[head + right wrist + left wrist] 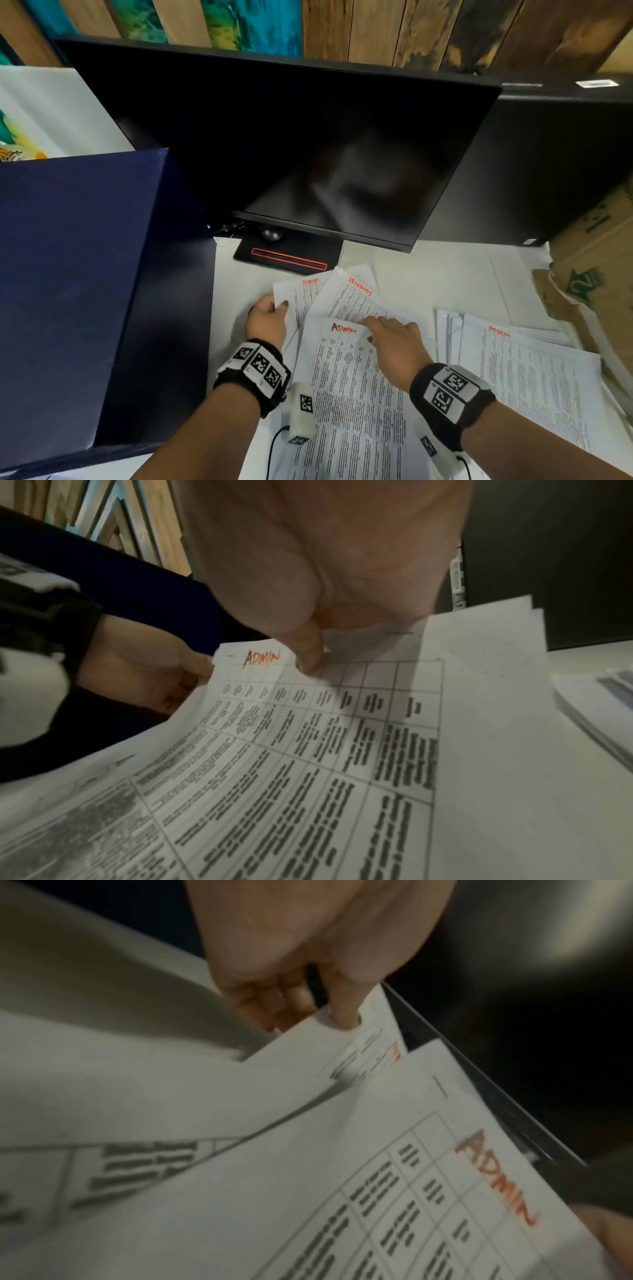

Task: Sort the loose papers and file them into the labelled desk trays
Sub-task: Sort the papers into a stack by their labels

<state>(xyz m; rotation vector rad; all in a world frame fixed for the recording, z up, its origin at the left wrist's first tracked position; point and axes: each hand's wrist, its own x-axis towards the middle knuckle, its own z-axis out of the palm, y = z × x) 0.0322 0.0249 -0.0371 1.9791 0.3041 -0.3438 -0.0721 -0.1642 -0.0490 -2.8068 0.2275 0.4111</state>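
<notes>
Three printed sheets lie fanned on the white desk [428, 274]. The front sheet [352, 387] is marked ADMIN in red. Its corner lifts where my right hand's [376, 325] thumb [308, 656] touches it. The fingers of that hand lie stretched over the middle sheet [356, 301], which has a red label I cannot read. My left hand [279, 306] pinches the left edge of the far ADMIN sheet [301, 294], thumb [342, 1015] on top and fingers curled beneath. A second pile of papers [527, 370], topped by an ADMIN sheet, sits to the right.
A dark monitor [308, 154] on a black stand with a red-lined base [287, 257] stands just behind the papers. A large navy box [78, 274] fills the left. Cardboard boxes [592, 260] crowd the right edge. No labelled tray is in view.
</notes>
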